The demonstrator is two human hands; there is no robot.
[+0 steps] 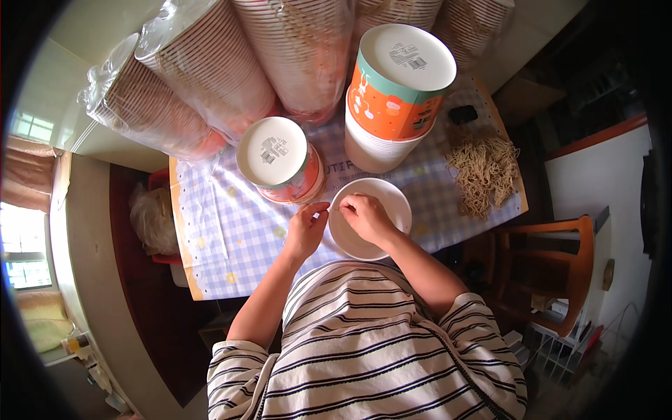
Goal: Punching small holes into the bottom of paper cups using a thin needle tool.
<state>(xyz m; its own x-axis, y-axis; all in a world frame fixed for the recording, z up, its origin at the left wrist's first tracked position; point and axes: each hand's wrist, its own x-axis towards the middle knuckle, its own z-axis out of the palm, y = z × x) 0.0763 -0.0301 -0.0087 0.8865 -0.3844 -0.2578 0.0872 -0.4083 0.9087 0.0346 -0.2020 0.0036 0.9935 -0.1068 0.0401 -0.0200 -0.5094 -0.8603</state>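
In front of me an open white paper bucket [386,246] stands mouth up on the checked tablecloth [234,255]. My left hand [308,225] is at the bucket's left rim, thumb and fingers pinched together. Over the bucket's mouth is my right hand [364,214], its fingers also closed in a pinch. A thin strand seems to run between the two hands, too fine to name. Beyond the bucket rises a tall stack of upside-down orange and green paper buckets [395,105]. A shorter upside-down bucket stack [280,157] stands just past my left hand.
Several long stacks of paper buckets in clear plastic [203,63] line the table's far side. At the right lies a tangled heap of beige cords [483,175], with a small black thing [462,115] behind it. A wooden chair [581,266] stands off the table's right edge.
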